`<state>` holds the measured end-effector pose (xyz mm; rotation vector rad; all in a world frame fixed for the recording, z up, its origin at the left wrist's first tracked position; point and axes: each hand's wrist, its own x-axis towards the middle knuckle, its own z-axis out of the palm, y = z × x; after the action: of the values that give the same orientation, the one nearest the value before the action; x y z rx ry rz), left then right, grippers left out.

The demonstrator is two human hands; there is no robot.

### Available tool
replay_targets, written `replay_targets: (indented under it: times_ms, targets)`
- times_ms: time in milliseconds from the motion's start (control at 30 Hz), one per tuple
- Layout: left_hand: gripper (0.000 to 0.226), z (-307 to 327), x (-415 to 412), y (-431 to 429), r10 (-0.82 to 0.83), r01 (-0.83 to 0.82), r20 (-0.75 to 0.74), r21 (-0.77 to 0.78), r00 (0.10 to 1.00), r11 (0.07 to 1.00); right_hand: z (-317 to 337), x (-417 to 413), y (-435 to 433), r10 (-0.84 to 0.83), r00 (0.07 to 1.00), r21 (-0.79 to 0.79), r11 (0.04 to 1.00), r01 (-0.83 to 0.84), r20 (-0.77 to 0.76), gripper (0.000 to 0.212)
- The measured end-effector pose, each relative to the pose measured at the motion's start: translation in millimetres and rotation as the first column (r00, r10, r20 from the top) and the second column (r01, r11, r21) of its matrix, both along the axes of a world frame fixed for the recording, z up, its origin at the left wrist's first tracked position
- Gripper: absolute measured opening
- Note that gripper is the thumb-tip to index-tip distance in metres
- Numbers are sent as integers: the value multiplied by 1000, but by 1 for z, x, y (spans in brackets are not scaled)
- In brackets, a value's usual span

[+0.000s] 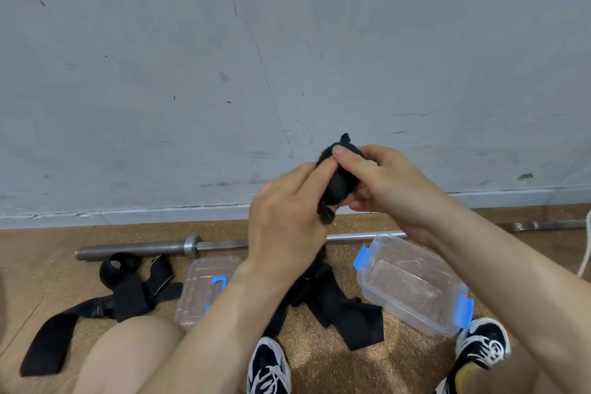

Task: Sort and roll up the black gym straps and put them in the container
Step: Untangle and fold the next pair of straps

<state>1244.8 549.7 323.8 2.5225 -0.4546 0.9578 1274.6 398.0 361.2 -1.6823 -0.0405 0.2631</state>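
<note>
A partly rolled black gym strap (338,184) is held up in front of the wall, between both hands. My left hand (287,217) grips its lower left side, fingers curled round the roll. My right hand (380,182) pinches the top of the roll with thumb and fingers. The strap's loose tail (335,307) hangs down to the floor and spreads there. Another black strap (124,291) lies flat on the floor at the left. A clear container (412,285) with blue clips stands open on the floor at the right, with no strap inside.
The container's clear lid (204,285) with a blue clip lies on the floor between the straps. A steel barbell (153,248) lies along the foot of the grey wall. My knee (128,358) and two dark sneakers (268,368) are near the bottom edge.
</note>
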Motion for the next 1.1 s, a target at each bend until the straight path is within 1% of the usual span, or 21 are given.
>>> replay_targets:
  times_ms: [67,133,200,233,267,300,367,433,467,533,600,633,700,800,833,933,967,1000,1033,1067,1100]
  targets:
    - [59,-8,-4,-8,-28,25,46,54,999,998,1,1,-3,9,997,43,999,-6,-80,39]
    - [53,-13,-9,-16,-94,88,68,87,993,992,1,3,-8,23,989,80,997,-11,-147,38]
    - [47,-14,-15,-24,-192,189,18,108,981,976,-1,3,-12,51,984,114,993,-32,-171,27]
    - [47,-12,-19,-26,-243,245,-42,58,969,968,-1,4,-14,69,984,121,991,-49,-167,21]
    - [48,-7,-21,-27,-290,283,-124,-74,949,956,-1,5,-17,83,985,116,991,-66,-148,16]
    - [46,0,-23,-26,-323,265,-200,-269,925,926,1,6,-19,96,988,107,991,-83,-119,14]
    - [42,11,-18,-17,-373,150,-249,-616,894,773,5,7,-23,129,990,104,987,-122,-60,12]
    - [42,16,-6,-1,-345,48,-256,-738,903,673,10,8,-27,177,984,85,981,-175,-18,15]
    - [39,18,0,6,-375,9,-307,-764,875,645,11,8,-29,205,979,61,977,-205,-1,22]
    - [30,18,6,13,-538,-25,-418,-805,732,592,12,9,-34,249,968,13,968,-249,16,40]
    - [21,14,9,15,-645,-32,-462,-827,608,562,14,10,-38,294,955,-35,955,-293,32,49]
    - [17,14,9,16,-673,-41,-467,-837,574,546,16,9,-40,314,948,-47,949,-312,41,49]
    - [24,13,13,16,-706,-64,-472,-851,528,522,20,8,-45,347,935,-89,936,-340,74,50]
    - [28,9,21,16,-703,-97,-542,-818,461,567,26,7,-50,416,901,-253,891,-376,126,48]
    - [28,7,23,16,-722,-111,-563,-813,403,572,26,5,-49,437,888,-308,872,-380,142,45]
    - [28,-4,22,13,-833,-211,-543,-831,106,514,31,-3,-44,495,844,-499,796,-343,209,41]
    - [26,-9,19,11,-841,-242,-539,-823,47,514,34,-5,-42,525,815,-591,747,-303,246,42]
    - [23,-14,18,10,-842,-250,-539,-819,31,516,36,-8,-40,554,783,-687,687,-238,282,45]
    - [20,-18,17,9,-839,-235,-542,-822,44,518,37,-10,-39,577,756,-765,623,-162,310,48]
    - [14,-20,16,9,-838,-196,-541,-831,69,520,37,-13,-37,593,735,-813,574,-98,330,51]
    - [18,-21,15,9,-840,-148,-535,-841,93,520,36,-14,-35,602,720,-832,552,-62,345,53]
